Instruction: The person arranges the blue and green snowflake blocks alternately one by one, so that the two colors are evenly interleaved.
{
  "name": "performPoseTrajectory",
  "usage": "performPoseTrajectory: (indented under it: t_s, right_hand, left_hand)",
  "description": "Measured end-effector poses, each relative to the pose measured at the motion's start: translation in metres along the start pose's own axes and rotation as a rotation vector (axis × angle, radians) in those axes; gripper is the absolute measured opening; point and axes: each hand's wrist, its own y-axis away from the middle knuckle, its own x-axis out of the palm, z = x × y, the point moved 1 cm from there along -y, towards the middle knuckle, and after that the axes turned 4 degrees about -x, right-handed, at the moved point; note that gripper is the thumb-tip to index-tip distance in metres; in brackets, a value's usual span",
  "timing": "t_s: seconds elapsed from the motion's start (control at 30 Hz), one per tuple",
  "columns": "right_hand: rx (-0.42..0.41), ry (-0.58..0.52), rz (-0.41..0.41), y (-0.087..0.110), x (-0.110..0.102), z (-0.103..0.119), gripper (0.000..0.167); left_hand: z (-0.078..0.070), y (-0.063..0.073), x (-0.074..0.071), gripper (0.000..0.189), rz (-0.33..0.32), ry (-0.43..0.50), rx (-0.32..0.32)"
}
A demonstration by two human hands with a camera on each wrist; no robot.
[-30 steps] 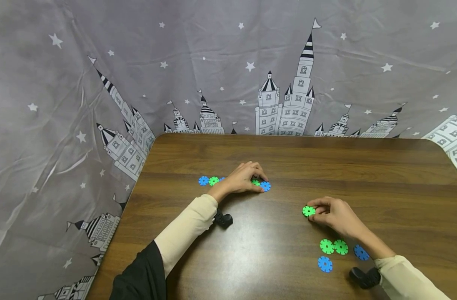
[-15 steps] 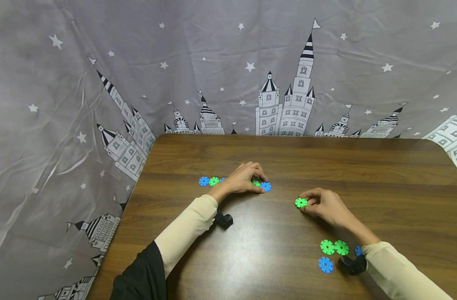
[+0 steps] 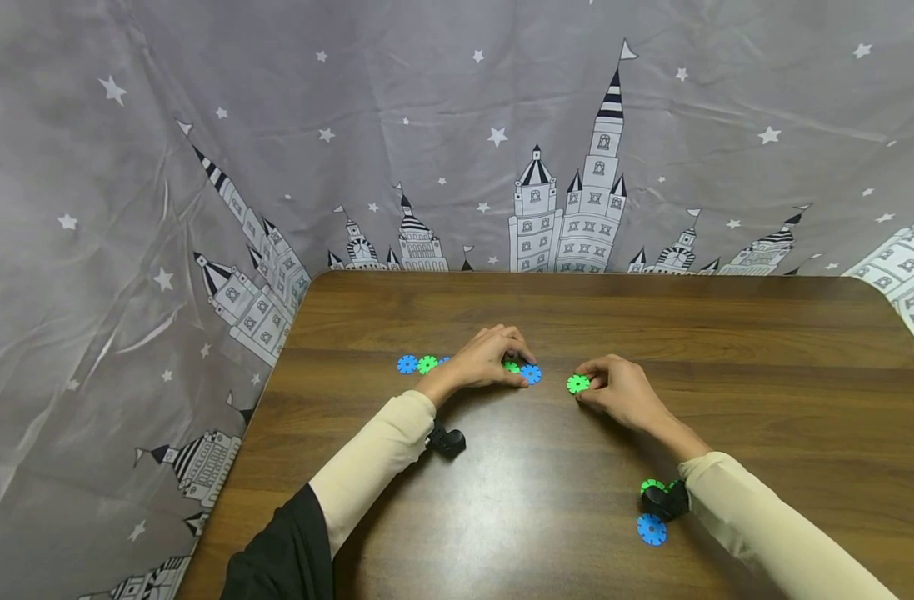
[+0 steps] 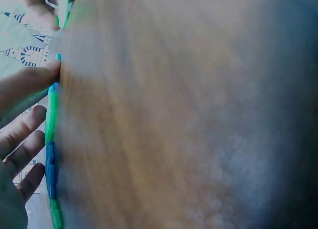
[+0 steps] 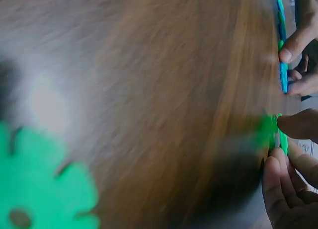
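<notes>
A row of blue and green notched discs lies on the wooden table, a blue disc (image 3: 407, 364) and a green disc (image 3: 427, 364) showing at its left end. My left hand (image 3: 486, 357) arches over the row, hiding part of it. Its thumb and a finger pinch the blue end disc (image 3: 531, 374) at the right. Just right of that, my right hand (image 3: 625, 392) pinches a loose green notched disc (image 3: 578, 384) by its edge, apart from the row. The left wrist view shows the row edge-on, with a green disc (image 4: 51, 114) beside the fingers.
Nearer the front right lie a blue disc (image 3: 651, 530) and green discs (image 3: 651, 485), partly covered by the black wrist camera (image 3: 662, 502). A large green disc (image 5: 44, 189) fills the right wrist view's corner. A castle-print curtain (image 3: 427, 100) hangs behind the table (image 3: 764, 333).
My right hand has carried the green disc left and away from me, close to the row's end. The left hand stays in place. The right forearm now covers more of the front discs.
</notes>
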Motion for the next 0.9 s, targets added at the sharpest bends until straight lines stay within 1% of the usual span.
performPoseTrajectory:
  t_s: [0.17, 0.4, 0.9]
  right_hand:
    - [0.003, 0.008, 0.003, -0.01, 0.007, 0.005, 0.032]
    - [-0.021, -0.027, 0.006, -0.02, 0.015, 0.009, 0.032]
    - [-0.037, -0.025, 0.026, -0.026, 0.022, 0.015, 0.032]
  left_hand:
    - [0.0, 0.0, 0.0, 0.036, -0.003, -0.003, 0.0]
    - [0.001, -0.001, 0.001, 0.036, 0.001, -0.015, 0.003]
    - [0.0, 0.001, 0.001, 0.036, 0.005, 0.005, -0.018]
